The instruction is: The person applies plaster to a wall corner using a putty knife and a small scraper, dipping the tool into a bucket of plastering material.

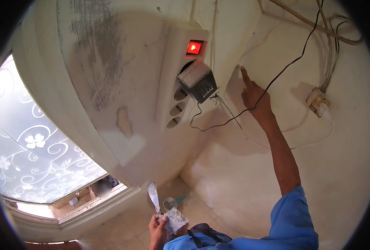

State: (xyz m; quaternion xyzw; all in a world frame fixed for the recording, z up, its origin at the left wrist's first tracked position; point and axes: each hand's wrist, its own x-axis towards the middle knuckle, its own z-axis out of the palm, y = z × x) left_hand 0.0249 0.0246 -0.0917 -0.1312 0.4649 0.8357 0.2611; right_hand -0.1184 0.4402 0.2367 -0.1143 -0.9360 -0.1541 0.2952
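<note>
My right hand (256, 99) is raised to the right-hand wall with its index finger stretched out. The fingertip presses at a small dark spot near the wall's corner, and nothing shows in that hand. Low in the view, my left hand (156, 231) is closed on a putty knife (153, 197), its blade pointing up. A square, putty-smeared plate (176, 220) is held in the same hand. On the left wall, a grey, scuffed patch (97, 54) and a small tan bare spot (124, 121) show.
A power strip (164, 91) with a lit red switch holds a dusty black adapter (198, 81). Its thin black cord (291, 62) crosses before my right hand. A wall socket (318, 102) with cables is at right. A round container (169, 203) stands on the floor; a patterned window (30, 141) is left.
</note>
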